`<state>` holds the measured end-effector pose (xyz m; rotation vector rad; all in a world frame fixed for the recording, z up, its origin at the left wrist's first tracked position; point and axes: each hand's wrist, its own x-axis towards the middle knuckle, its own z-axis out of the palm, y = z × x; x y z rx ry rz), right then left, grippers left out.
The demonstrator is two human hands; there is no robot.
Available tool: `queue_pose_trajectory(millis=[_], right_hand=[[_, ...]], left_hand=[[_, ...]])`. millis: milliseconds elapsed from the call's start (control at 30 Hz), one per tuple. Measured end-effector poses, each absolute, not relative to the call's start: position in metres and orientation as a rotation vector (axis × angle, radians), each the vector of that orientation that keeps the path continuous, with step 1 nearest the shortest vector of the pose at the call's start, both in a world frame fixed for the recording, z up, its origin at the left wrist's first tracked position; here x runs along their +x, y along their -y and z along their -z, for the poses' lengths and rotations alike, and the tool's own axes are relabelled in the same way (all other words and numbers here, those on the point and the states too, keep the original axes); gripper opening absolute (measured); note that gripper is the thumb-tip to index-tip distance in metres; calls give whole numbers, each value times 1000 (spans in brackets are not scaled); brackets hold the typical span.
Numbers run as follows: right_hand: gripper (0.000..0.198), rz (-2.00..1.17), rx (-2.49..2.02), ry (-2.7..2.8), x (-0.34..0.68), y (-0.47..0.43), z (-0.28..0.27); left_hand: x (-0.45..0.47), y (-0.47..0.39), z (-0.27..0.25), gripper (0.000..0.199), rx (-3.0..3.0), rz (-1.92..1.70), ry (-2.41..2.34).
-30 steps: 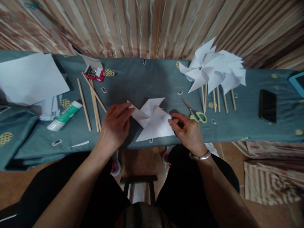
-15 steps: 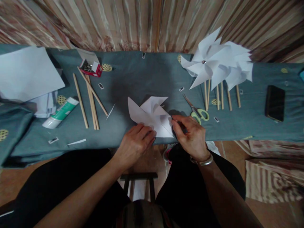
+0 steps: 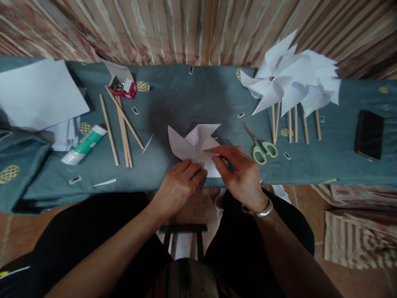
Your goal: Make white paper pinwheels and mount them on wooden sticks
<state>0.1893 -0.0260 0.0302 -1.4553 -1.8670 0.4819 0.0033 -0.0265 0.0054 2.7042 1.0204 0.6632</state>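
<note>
A white paper pinwheel [image 3: 182, 145], its blades partly folded in, lies near the front edge of the cloth-covered table. My left hand [image 3: 181, 180] is closed on its lower edge, fingertips near the centre. At the pinwheel's right side, my right hand [image 3: 240, 174] pinches a paper corner between thumb and forefinger, over the lower right blade. The hands hide part of the paper's lower and right side. Green-handled scissors [image 3: 262, 147] lie just right of my right hand, blades pointing up and left.
Finished pinwheels [image 3: 279, 78] on sticks lie at the back right, with a black phone [image 3: 369, 134] beyond. To the left are wooden sticks [image 3: 109, 130], a red box of metal fasteners [image 3: 127, 90], a green-and-white tube [image 3: 85, 145], paper sheets [image 3: 40, 95] and thin paper scraps [image 3: 104, 182].
My right hand has moved left, from the pinwheel's right edge inward towards its centre, bringing a blade corner over. My left hand stays on the paper. The view has shifted slightly.
</note>
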Motion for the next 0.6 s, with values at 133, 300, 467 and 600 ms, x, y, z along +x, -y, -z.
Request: queue_pose_trajectory(millis=[133,300,467,600], right_hand=[[20,-483,-1517,1836,197,20,-34],[21,-501,-1510,1873,203,18,-32],[17,-605,-1427,1901,194,20,-33],[23,-728,-1366,1901,177,21,-32]], left_hand=[[2,27,-5,13,2704,-662,-1022],[1,27,-6,12,2693,-689,-1001],[2,27,-8,12,2732,-668,-1007],[2,27,-8,20,2787,-647,-1046]])
